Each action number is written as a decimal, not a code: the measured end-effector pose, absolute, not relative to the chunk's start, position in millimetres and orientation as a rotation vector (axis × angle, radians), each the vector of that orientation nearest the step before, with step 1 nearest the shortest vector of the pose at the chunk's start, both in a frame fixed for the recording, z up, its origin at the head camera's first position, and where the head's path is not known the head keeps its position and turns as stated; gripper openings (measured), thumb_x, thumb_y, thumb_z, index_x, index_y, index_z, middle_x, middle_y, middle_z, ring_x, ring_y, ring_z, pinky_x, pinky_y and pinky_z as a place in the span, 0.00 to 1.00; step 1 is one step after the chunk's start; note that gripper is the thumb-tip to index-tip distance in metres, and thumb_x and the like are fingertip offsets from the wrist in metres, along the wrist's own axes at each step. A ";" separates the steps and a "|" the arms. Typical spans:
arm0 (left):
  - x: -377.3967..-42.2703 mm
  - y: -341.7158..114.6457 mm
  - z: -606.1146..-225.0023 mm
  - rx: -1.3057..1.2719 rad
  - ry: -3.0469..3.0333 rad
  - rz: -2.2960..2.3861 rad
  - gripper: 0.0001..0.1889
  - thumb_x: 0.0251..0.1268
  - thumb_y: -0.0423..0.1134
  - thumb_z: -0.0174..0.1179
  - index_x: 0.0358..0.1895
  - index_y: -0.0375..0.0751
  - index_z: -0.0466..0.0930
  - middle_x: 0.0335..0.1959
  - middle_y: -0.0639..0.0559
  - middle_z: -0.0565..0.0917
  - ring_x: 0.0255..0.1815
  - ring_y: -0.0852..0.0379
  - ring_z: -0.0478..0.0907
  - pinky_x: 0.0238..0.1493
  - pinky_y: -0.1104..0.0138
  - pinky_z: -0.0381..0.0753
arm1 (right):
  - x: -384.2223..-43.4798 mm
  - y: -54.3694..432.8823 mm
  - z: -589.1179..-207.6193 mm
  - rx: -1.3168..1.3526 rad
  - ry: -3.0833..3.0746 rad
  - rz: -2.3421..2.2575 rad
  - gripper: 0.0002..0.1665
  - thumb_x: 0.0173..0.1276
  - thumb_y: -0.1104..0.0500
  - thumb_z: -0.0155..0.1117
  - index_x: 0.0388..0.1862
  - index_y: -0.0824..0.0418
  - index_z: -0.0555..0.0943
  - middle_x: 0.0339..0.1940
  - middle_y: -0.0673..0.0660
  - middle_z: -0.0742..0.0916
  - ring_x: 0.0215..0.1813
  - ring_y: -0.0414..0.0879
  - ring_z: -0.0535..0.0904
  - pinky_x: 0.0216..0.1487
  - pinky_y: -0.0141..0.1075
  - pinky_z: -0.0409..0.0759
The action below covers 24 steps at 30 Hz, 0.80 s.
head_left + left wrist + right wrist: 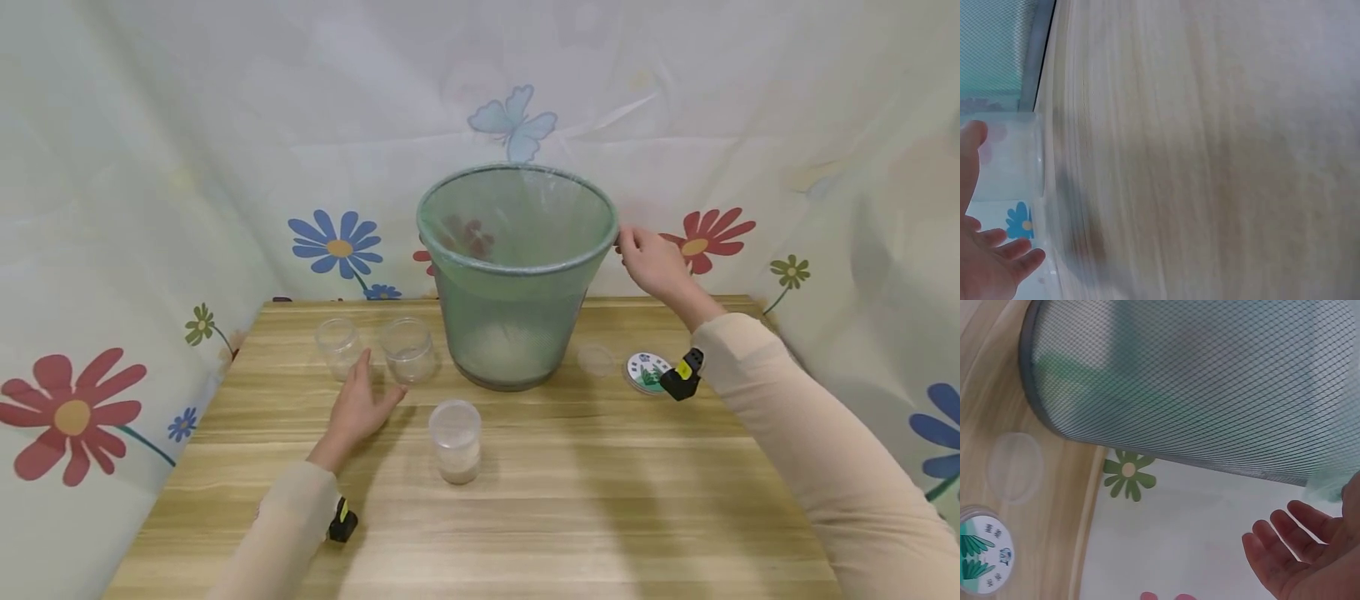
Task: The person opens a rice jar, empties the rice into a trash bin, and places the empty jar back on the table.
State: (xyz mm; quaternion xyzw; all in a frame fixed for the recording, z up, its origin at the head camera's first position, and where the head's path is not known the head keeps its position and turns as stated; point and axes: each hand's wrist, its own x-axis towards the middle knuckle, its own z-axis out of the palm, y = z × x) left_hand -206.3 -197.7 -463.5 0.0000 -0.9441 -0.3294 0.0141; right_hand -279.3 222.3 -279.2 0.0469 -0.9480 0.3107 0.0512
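Observation:
A green mesh wastebasket [480,317] stands at the back of the table, with a thin clear bag [517,260] lining it and folded over its rim. My right hand [654,262] is at the right side of that rim, thumb and forefinger pinching the bag's edge. The other fingers are loosely spread in the right wrist view. Left of the wastebasket stand two clear jars, one farther left [335,335] and one closer to it [408,350]. Beside them my left hand [358,410] has its fingers spread and grips nothing; whether it touches a jar is unclear.
A clear jar with pale contents [455,442] stands in front of the wastebasket. On the right lie a clear round lid [596,360] and a round white-and-green labelled item [645,372]. A flowered curtain [345,158] hangs behind and beside the wooden table [540,500].

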 end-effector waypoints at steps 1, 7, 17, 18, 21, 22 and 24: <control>-205.0 -198.2 -463.6 -0.009 -2.945 -1.018 0.49 0.58 0.57 0.57 0.73 0.39 0.37 0.71 0.32 0.50 0.69 0.33 0.52 0.65 0.43 0.55 | -278.7 223.5 -281.7 0.164 -2.885 0.935 0.35 0.73 0.42 0.26 0.56 0.65 0.71 0.53 0.66 0.78 0.53 0.60 0.73 0.51 0.53 0.71; -198.2 -201.8 -465.9 -0.089 -2.938 -0.974 0.45 0.63 0.59 0.51 0.72 0.37 0.40 0.71 0.34 0.51 0.70 0.35 0.51 0.66 0.44 0.53 | -273.9 229.7 -299.7 0.259 -2.863 0.936 0.29 0.72 0.48 0.41 0.61 0.67 0.68 0.57 0.68 0.76 0.58 0.62 0.72 0.55 0.55 0.71; -184.7 -204.0 -469.8 -0.130 -2.912 -0.986 0.38 0.67 0.55 0.47 0.71 0.36 0.47 0.71 0.35 0.54 0.70 0.38 0.51 0.68 0.46 0.52 | -260.6 231.5 -327.1 0.384 -2.843 0.960 0.27 0.71 0.50 0.48 0.59 0.68 0.70 0.56 0.67 0.76 0.57 0.62 0.73 0.54 0.54 0.73; -183.0 -203.8 -469.6 -0.136 -2.904 -1.008 0.37 0.67 0.54 0.48 0.71 0.36 0.48 0.71 0.36 0.54 0.70 0.38 0.51 0.68 0.47 0.51 | -258.8 231.0 -329.2 0.401 -2.837 0.964 0.27 0.71 0.50 0.48 0.59 0.68 0.70 0.56 0.67 0.76 0.56 0.62 0.73 0.54 0.54 0.73; -177.9 -201.7 -469.5 -0.165 -2.878 -1.065 0.34 0.67 0.50 0.49 0.69 0.34 0.53 0.69 0.36 0.58 0.69 0.39 0.54 0.68 0.47 0.53 | -253.4 230.1 -335.8 0.452 -2.801 0.975 0.26 0.70 0.52 0.49 0.58 0.69 0.71 0.55 0.68 0.76 0.55 0.63 0.74 0.53 0.54 0.73; -176.3 -200.7 -469.3 -0.174 -2.869 -1.085 0.33 0.67 0.49 0.50 0.68 0.33 0.55 0.69 0.36 0.59 0.69 0.39 0.55 0.68 0.47 0.53 | -251.7 229.9 -338.2 0.466 -2.793 0.975 0.25 0.71 0.52 0.49 0.58 0.69 0.71 0.55 0.68 0.76 0.55 0.62 0.74 0.53 0.54 0.73; -173.4 -198.4 -468.3 -0.193 -2.853 -1.120 0.31 0.67 0.48 0.51 0.67 0.33 0.58 0.68 0.36 0.61 0.68 0.39 0.56 0.67 0.48 0.55 | -248.5 229.4 -343.1 0.485 -2.779 0.981 0.24 0.70 0.53 0.50 0.57 0.69 0.71 0.55 0.67 0.76 0.54 0.62 0.74 0.53 0.54 0.73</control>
